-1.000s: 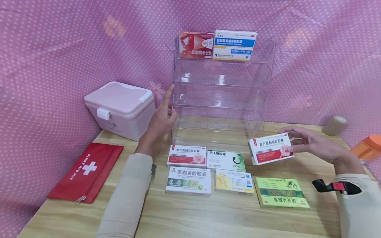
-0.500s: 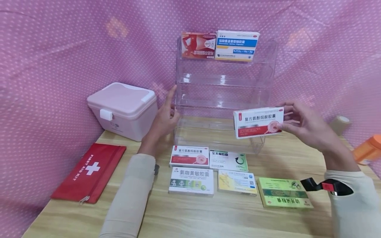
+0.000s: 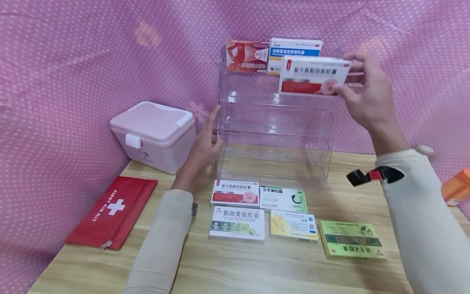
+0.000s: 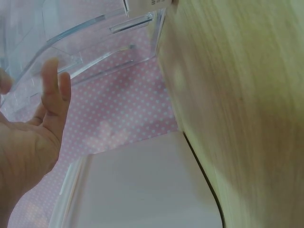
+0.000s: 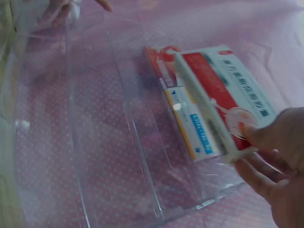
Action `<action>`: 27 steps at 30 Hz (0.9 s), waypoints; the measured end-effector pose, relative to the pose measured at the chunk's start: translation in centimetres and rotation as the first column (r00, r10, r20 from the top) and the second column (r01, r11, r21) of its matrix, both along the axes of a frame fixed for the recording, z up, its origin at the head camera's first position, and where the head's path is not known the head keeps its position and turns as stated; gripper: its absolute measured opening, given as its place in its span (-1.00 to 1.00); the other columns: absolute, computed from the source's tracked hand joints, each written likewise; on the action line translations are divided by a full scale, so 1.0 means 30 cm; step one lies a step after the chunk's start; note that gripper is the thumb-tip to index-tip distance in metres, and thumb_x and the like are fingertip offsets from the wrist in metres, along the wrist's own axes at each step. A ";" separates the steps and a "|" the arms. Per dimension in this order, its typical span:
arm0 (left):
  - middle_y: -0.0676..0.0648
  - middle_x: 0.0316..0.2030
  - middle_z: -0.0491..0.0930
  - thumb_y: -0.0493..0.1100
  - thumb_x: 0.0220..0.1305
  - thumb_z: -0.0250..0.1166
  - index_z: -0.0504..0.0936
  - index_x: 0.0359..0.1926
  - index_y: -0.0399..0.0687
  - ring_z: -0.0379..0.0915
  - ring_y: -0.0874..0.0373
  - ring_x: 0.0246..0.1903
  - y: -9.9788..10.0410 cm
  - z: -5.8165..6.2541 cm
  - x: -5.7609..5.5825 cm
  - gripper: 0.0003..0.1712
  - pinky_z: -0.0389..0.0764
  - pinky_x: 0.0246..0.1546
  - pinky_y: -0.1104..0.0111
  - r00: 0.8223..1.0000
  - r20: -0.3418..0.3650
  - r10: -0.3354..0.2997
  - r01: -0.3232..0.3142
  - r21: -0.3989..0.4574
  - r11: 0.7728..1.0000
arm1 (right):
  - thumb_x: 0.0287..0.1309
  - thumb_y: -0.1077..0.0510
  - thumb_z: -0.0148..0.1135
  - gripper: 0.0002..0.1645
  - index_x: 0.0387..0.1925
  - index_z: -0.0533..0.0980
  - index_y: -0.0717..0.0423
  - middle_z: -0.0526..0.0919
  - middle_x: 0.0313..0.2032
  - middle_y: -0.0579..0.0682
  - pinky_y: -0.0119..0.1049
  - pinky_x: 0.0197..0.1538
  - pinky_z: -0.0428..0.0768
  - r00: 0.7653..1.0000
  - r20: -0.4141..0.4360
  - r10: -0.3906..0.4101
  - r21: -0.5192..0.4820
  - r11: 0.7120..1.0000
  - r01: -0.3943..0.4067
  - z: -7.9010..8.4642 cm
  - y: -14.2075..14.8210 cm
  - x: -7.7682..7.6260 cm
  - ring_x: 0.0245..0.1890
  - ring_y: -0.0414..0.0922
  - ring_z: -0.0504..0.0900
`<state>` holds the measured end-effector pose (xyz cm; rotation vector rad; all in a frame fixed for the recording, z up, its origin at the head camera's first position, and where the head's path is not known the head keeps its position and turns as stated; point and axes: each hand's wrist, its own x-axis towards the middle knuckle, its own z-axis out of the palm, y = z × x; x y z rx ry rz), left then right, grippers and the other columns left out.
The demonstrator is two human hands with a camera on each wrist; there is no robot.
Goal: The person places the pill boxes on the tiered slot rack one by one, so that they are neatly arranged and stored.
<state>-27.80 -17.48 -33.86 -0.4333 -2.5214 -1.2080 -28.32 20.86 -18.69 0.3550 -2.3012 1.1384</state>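
Observation:
In the head view my right hand (image 3: 371,92) pinches a white-and-red medicine box (image 3: 312,75) by its right end, thumb on the front. It is in front of the upper part of a clear tiered display rack (image 3: 275,132). On the top tier stand a red medicine box (image 3: 247,57) and a white-and-blue medicine box (image 3: 293,47), the latter partly hidden by the held box. My left hand (image 3: 205,143) is at the rack's left side, index finger pointing up along the edge. The left wrist view shows that hand (image 4: 35,128) with its fingers relaxed, holding nothing.
Before the rack lie several medicine boxes, including another white-and-red one (image 3: 235,192) and a yellow-green one (image 3: 352,239). A pink lidded case (image 3: 158,141) and a red first aid pouch (image 3: 114,210) are at left. An orange bottle (image 3: 457,185) stands at the right edge.
My right hand has lifted the white-and-red medicine box from just above the table up and slightly left, to near the rack's top tier. The left hand stays at the rack's side.

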 end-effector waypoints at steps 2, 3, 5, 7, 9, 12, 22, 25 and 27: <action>-0.30 0.05 0.62 -0.24 0.42 0.11 -0.21 0.72 0.67 0.62 -0.10 -0.08 -0.001 0.001 0.000 0.10 0.69 -0.06 -0.02 1.000 -0.001 0.002 -0.002 -0.001 1.000 | 0.34 0.27 0.42 -0.31 0.41 0.47 -0.21 0.69 0.10 -0.12 -0.42 0.18 0.71 0.998 -0.020 -0.063 -0.008 0.998 0.063 0.017 -0.028 -0.042 -0.03 -0.30 0.68; -0.28 0.04 0.62 -0.24 0.42 0.11 -0.21 0.72 0.66 0.61 -0.10 -0.09 -0.001 0.001 -0.001 0.10 0.69 -0.07 -0.01 1.000 -0.004 0.001 -0.001 -0.002 1.000 | 0.34 0.26 0.42 -0.32 0.41 0.48 -0.20 0.72 0.15 -0.04 -0.40 0.19 0.71 0.996 -0.036 -0.086 -0.001 0.996 0.086 0.020 -0.042 -0.060 0.00 -0.24 0.71; -0.24 0.01 0.62 -0.23 0.42 0.11 -0.21 0.73 0.66 0.61 -0.08 -0.10 -0.002 0.001 0.000 0.10 0.69 -0.08 0.01 1.000 -0.005 0.004 -0.004 -0.003 1.000 | 0.34 0.25 0.43 -0.34 0.40 0.48 -0.14 0.71 0.23 0.10 -0.36 0.22 0.72 0.991 -0.066 -0.115 0.023 0.993 0.117 0.016 -0.073 -0.095 0.06 -0.12 0.74; -0.22 -0.01 0.61 -0.22 0.42 0.11 -0.21 0.73 0.66 0.61 -0.07 -0.11 -0.003 0.000 0.000 0.10 0.69 -0.09 0.02 1.000 -0.006 0.007 -0.007 -0.004 1.000 | 0.34 0.23 0.43 -0.35 0.41 0.47 -0.03 0.71 0.25 0.15 -0.29 0.23 0.73 0.988 -0.094 -0.120 0.065 0.990 0.126 0.002 -0.104 -0.124 0.12 -0.02 0.76; -0.21 -0.02 0.61 -0.21 0.42 0.11 -0.21 0.72 0.66 0.60 -0.07 -0.11 -0.002 0.000 0.000 0.09 0.68 -0.08 0.02 1.000 -0.005 0.012 -0.012 -0.007 1.000 | 0.34 0.26 0.42 -0.36 0.40 0.47 0.09 0.70 0.22 0.21 -0.19 0.25 0.74 0.989 -0.116 -0.094 0.099 0.990 0.105 -0.018 -0.133 -0.145 0.14 0.09 0.76; -0.20 -0.03 0.60 -0.20 0.43 0.11 -0.21 0.72 0.67 0.58 -0.07 -0.12 0.001 -0.002 -0.001 0.08 0.66 -0.06 0.02 1.000 -0.005 0.023 -0.024 -0.016 1.000 | 0.32 0.33 0.41 -0.39 0.36 0.48 0.20 0.67 0.18 0.31 -0.05 0.26 0.74 0.988 -0.145 -0.060 0.142 0.987 0.081 -0.053 -0.169 -0.169 0.13 0.18 0.76; -0.21 -0.04 0.60 -0.19 0.40 0.11 -0.20 0.73 0.62 0.59 -0.08 -0.12 0.011 -0.002 0.001 0.08 0.67 -0.05 0.00 1.000 -0.013 0.026 -0.027 -0.022 0.999 | 0.38 0.27 0.38 -0.30 0.49 0.44 0.01 0.48 0.23 0.29 -0.02 0.34 0.65 0.993 0.012 -0.114 0.208 0.972 0.109 -0.116 -0.227 -0.192 0.24 0.17 0.62; -0.22 -0.03 0.63 -0.19 0.38 0.11 -0.20 0.73 0.62 0.61 -0.10 -0.12 0.007 -0.003 0.001 0.09 0.68 -0.05 -0.02 1.000 -0.017 0.024 -0.024 -0.017 1.000 | 0.42 0.23 0.35 -0.31 0.52 0.40 0.04 0.49 0.28 0.26 -0.07 0.35 0.67 0.994 0.049 -0.095 0.233 0.969 0.081 -0.117 -0.256 -0.196 0.26 0.13 0.66; -0.22 -0.02 0.63 -0.20 0.39 0.12 -0.21 0.73 0.64 0.62 -0.09 -0.11 0.003 -0.007 0.001 0.10 0.68 -0.03 -0.02 1.000 -0.009 0.027 -0.028 -0.017 0.999 | 0.42 0.27 0.33 -0.33 0.49 0.41 0.11 0.49 0.27 0.28 -0.07 0.37 0.67 0.997 0.047 -0.066 0.230 0.972 0.053 -0.119 -0.279 -0.202 0.26 0.14 0.66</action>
